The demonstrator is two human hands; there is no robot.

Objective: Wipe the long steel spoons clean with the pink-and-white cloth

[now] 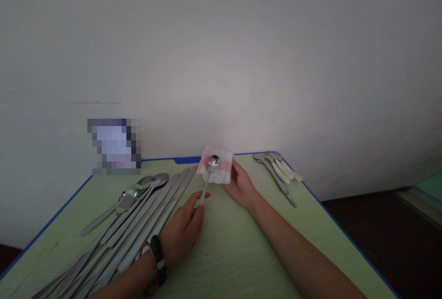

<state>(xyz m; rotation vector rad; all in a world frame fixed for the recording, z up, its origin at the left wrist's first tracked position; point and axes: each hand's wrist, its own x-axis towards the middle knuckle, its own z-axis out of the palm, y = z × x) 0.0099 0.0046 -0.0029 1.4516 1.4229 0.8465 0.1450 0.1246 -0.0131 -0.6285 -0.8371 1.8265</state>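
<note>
Two forearms [297, 248]; left hand [184, 226]: one spoon [213, 165]; right hand [241, 184]: one cloth [225, 159] (pink-white).

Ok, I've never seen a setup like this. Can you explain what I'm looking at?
There is no machine here: a camera worn on a person's head looks forward and down at their two bare hands. The left hand, with a dark bracelet at the wrist, holds a spoon by its handle. The right hand holds a pink-and-white cloth behind the spoon's bowl. On the green table, long metal cutlery lies to the left and pale-handled pieces to the right. The pixelated patch hides something I cannot identify.
</note>
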